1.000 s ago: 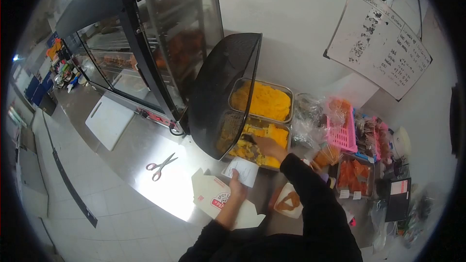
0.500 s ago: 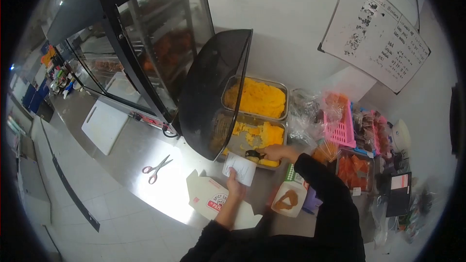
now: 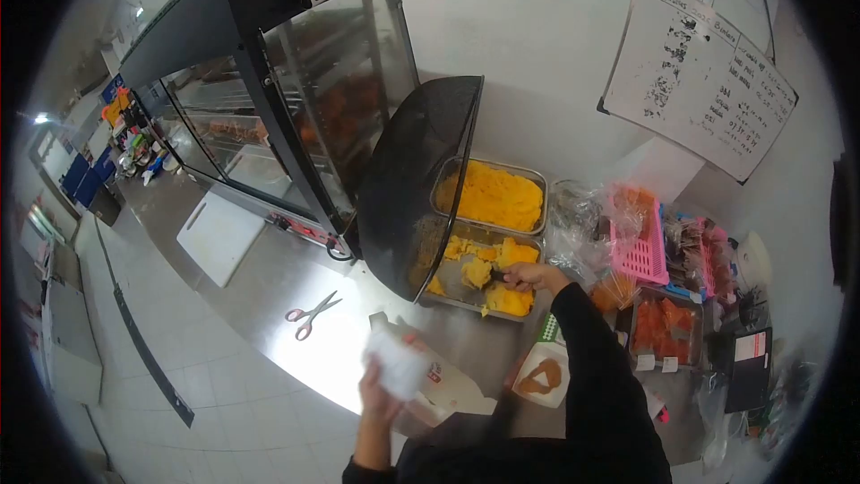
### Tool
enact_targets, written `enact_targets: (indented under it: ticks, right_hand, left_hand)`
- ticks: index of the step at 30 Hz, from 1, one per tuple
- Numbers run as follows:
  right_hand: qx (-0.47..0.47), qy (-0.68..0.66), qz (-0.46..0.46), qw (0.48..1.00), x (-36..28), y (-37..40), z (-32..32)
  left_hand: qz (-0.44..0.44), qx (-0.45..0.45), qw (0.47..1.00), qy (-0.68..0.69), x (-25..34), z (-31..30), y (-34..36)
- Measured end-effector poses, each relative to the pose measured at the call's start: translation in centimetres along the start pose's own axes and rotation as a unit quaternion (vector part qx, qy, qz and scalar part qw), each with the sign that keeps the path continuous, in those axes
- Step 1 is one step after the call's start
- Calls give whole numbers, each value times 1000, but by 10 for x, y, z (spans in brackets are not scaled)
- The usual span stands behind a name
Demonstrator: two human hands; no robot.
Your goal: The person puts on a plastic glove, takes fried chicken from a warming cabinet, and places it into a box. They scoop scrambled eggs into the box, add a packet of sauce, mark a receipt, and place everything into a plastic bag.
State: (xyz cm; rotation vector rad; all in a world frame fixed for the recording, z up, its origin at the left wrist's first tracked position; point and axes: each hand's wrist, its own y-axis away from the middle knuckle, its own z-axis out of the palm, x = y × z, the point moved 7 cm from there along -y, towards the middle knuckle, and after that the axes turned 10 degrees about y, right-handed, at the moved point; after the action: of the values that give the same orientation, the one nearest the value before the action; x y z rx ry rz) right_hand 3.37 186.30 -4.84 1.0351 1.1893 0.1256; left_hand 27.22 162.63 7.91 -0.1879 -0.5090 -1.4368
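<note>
My right hand (image 3: pixel 534 277) is closed round the dark handle of a scoop (image 3: pixel 497 276), its head hidden under a lump of yellow food (image 3: pixel 476 272). Below the lump is a steel tray (image 3: pixel 461 302), partly filled with more of this yellow food, which looks like rice. To the left, my left hand (image 3: pixel 380 396) grips a white paper packet (image 3: pixel 399 363), smeared by motion. Under and beside the packet lies an opened takeaway box (image 3: pixel 452 391) with red print. Near my right forearm stands a small white carton (image 3: pixel 548 367) with a brown piece inside.
A second steel tray (image 3: pixel 491 195) of yellow food stands behind, partly covered by a dark curved lid (image 3: pixel 412 179). Scissors (image 3: pixel 311 315) and a white cutting board (image 3: pixel 220 237) lie leftward, before a glass warming cabinet (image 3: pixel 309 116). Rightward are a pink basket (image 3: pixel 640 251) and a tray of orange packets (image 3: pixel 663 332).
The scoop has risen with yellow food on it. My left hand has swung the packet left and down, away from the tray. The whole view has shifted slightly.
</note>
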Motion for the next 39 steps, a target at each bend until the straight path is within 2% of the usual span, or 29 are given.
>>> enact_targets:
  ticks: [1,2,3,4,7,9,11,13,15,18,20,22,23,24,25,26,29,30,33,36,39]
  right_hand:
    - [-1,-13,-30,999,-4,8,3]
    - [-2,-26,-60,998,-8,17,6]
    - [-4,-39,-90,995,-13,27,10]
    - [-3,-51,-100,994,-17,38,15]
    - [-13,-93,-125,988,-25,72,38]
    - [-31,-124,-136,982,-31,99,56]
    - [-45,-158,-167,972,-50,142,82]
    - [-59,-193,-185,962,-54,169,97]
    - [-81,-199,-182,960,-58,200,117]
    - [-99,-216,-165,957,-57,228,144]
    - [-134,-239,-142,951,-48,234,166]
    - [-196,-271,-114,935,-43,231,196]
    - [-207,-268,-111,935,-38,225,208]
    - [-217,-264,-108,934,-31,214,219]
    - [-227,-260,-105,933,-23,203,229]
    - [-201,-247,-103,942,-15,189,232]
    - [-118,-227,-106,961,12,148,233]
    - [-87,-235,-110,962,20,136,231]
    - [-9,-242,-115,964,34,118,227]
    - [39,-233,-132,963,33,107,230]
    - [100,-183,-193,959,26,91,234]
  left_hand:
    - [8,9,1000,10,14,-32,17]
    - [-48,-91,993,-61,28,-44,33]
    - [-94,-21,977,-190,38,-84,53]
    - [-173,-73,953,-236,37,-82,63]
    - [-275,20,852,-446,4,-132,61]
    - [-275,-13,875,-399,-35,-122,34]
    - [-225,-59,914,-331,-56,-76,6]
    - [-237,-54,879,-410,-64,-55,-16]
    - [-224,-81,872,-427,-75,-63,-40]
    - [-13,2,890,-457,-40,-79,-53]
    - [-44,-19,916,-399,-23,-69,-49]
    - [0,-56,911,-409,-14,-75,-53]
    - [29,-78,817,-571,-9,-77,-52]
    - [57,-97,693,-712,-2,-73,-51]
    - [82,-113,545,-827,0,-69,-49]
    - [27,-99,569,-816,-4,-75,-48]
    - [178,-88,616,-762,0,-80,-45]
    - [222,-77,604,-762,2,-80,-45]
    - [234,21,572,-786,3,-94,-38]
    - [264,70,604,-748,7,-120,-34]
    - [329,146,670,-650,6,-142,-17]
